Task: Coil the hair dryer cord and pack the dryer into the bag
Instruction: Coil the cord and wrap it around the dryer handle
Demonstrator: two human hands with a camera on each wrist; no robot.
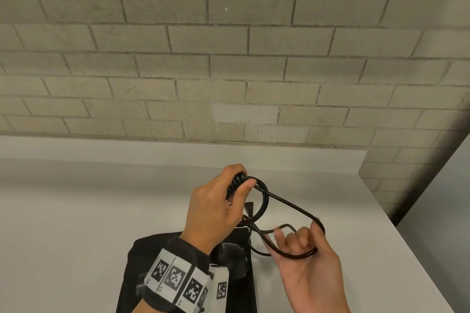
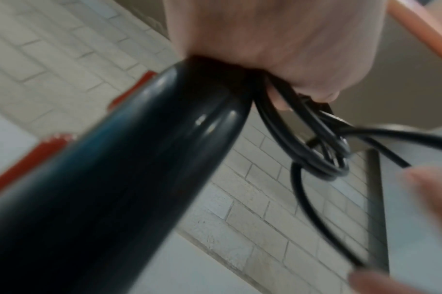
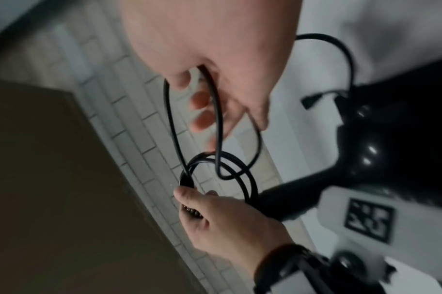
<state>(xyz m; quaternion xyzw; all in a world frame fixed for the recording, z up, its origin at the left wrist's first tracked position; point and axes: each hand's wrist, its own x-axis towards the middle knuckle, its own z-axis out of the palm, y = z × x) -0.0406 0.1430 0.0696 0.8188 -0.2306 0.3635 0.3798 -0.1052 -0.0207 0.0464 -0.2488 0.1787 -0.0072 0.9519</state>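
At six o'clock on the white table (image 1: 76,211), above the black bag (image 1: 142,256), the left hand (image 1: 216,211) closes round the hair dryer (image 2: 114,179) handle end and pins the finished turns of the cord (image 1: 287,204) under its thumb. The right hand (image 1: 305,262), at four o'clock, holds the next loop hooked over curled fingers. This step likely goes best if that loop matches the earlier turns and passes under the left thumb without twisting.
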